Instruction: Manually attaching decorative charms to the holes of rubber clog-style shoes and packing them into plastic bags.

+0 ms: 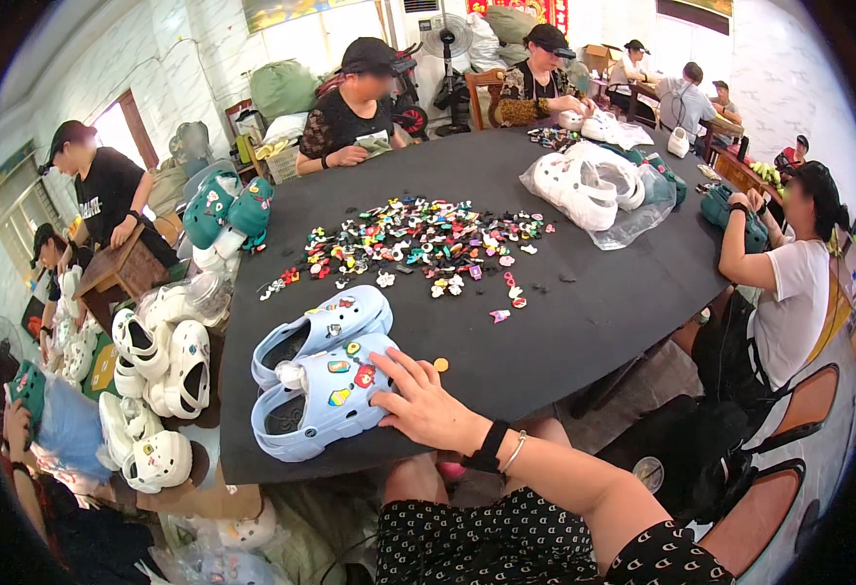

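Note:
A pair of light blue foam clogs lies on the dark table in front of me. The nearer clog (pixel 316 419) carries several colourful shoe charms, and the farther clog (pixel 355 314) bears a few as well. My right hand (pixel 423 398) reaches in from the right and rests on the toe of the nearer clog, fingers stretched and slightly apart. A small round orange piece (pixel 440 365) lies on the table just beyond that hand. Crumpled white wrapping (pixel 291 375) shows between the two clogs. My left hand is out of the picture.
A wide pile of mixed shoe charms (pixel 418 239) covers the table's middle. White clogs in clear plastic (pixel 579 190) lie at the far right. White clogs (pixel 160 361) and green clogs (pixel 218 210) are stacked at left. Several people work around the table (pixel 603 312).

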`<action>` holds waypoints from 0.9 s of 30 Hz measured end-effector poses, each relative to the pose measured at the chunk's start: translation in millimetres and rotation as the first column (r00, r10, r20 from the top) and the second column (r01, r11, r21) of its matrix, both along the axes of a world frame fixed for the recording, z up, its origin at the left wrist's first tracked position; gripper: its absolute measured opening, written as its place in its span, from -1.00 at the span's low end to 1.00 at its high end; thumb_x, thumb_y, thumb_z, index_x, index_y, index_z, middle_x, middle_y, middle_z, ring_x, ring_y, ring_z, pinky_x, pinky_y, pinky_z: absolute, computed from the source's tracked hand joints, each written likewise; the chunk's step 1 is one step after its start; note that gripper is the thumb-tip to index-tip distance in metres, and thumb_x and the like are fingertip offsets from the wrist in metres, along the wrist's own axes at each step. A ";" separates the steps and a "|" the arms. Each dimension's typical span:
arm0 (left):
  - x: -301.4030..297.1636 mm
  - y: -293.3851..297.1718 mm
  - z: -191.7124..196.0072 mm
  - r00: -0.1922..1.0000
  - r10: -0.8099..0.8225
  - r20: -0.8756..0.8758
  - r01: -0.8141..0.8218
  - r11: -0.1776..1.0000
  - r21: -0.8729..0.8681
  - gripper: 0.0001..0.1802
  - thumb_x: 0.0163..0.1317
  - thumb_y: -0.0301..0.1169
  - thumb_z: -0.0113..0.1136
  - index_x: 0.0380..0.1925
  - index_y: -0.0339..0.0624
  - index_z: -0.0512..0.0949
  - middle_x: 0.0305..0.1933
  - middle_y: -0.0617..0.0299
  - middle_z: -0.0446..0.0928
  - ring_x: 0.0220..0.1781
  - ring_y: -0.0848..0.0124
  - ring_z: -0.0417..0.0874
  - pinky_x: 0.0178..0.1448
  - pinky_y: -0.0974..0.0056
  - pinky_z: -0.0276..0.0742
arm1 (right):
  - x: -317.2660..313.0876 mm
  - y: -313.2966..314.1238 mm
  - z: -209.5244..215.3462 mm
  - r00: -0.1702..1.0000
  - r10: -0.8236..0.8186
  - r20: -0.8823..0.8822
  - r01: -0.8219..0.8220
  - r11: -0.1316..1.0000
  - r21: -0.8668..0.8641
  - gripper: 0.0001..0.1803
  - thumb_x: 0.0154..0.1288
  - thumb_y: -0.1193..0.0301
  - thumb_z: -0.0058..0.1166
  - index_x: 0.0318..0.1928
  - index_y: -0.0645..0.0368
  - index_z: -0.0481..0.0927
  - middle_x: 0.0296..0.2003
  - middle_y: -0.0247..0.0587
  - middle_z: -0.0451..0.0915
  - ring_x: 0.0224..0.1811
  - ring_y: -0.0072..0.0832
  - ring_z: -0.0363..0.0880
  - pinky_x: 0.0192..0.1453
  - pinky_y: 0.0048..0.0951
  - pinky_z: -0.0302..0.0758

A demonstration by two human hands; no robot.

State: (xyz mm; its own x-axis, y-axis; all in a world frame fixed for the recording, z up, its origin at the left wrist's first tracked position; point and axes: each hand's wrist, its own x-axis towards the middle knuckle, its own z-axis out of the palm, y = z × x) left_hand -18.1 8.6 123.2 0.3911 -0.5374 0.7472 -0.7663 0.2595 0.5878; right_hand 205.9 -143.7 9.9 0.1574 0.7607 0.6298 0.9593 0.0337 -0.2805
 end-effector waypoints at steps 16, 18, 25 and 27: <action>65.1 11.6 1.5 0.060 0.897 -0.439 -0.998 0.056 -0.020 -0.92 0.16 -0.57 0.27 -0.47 -0.32 0.56 -0.49 0.08 0.61 -0.41 0.45 0.59 -0.25 0.42 0.49 | 1.7 -2.3 -1.9 0.997 0.046 -0.055 -0.044 0.998 0.042 -0.59 0.15 0.30 0.31 -0.02 0.01 0.46 0.44 0.01 0.10 0.50 0.00 0.06 0.35 0.00 0.24; 77.3 28.8 1.9 -0.247 0.942 -0.228 -0.922 -0.156 0.354 -0.82 0.19 -0.48 0.28 -0.29 -0.43 0.62 -0.40 0.03 0.67 -0.34 0.44 0.63 -0.23 0.39 0.50 | 1.7 -1.8 0.1 0.997 0.053 -0.054 -0.051 0.998 0.031 -0.59 0.15 0.29 0.30 -0.02 0.01 0.46 0.44 0.01 0.11 0.50 0.00 0.06 0.35 0.02 0.24; 147.4 72.6 -34.6 -0.267 0.919 -0.290 -0.830 -0.066 0.553 -0.52 0.31 -0.11 0.19 -0.08 -0.37 0.64 -0.14 -0.02 0.69 -0.10 0.31 0.70 -0.01 0.31 0.54 | 2.0 -2.5 -0.5 0.998 0.038 -0.048 -0.037 0.999 0.020 -0.59 0.16 0.28 0.29 0.00 -0.01 0.46 0.44 -0.02 0.13 0.50 -0.02 0.06 0.33 0.05 0.22; 160.5 77.6 -23.6 -0.405 0.912 0.056 -0.572 -0.301 0.763 -0.36 0.26 0.10 0.14 -0.12 -0.37 0.64 -0.15 -0.08 0.67 -0.13 0.21 0.70 -0.02 0.24 0.53 | 1.5 -1.1 -2.7 0.999 0.002 -0.035 -0.001 1.000 0.016 -0.58 0.15 0.25 0.30 0.00 -0.03 0.47 0.44 -0.04 0.15 0.48 0.00 0.08 0.31 0.04 0.22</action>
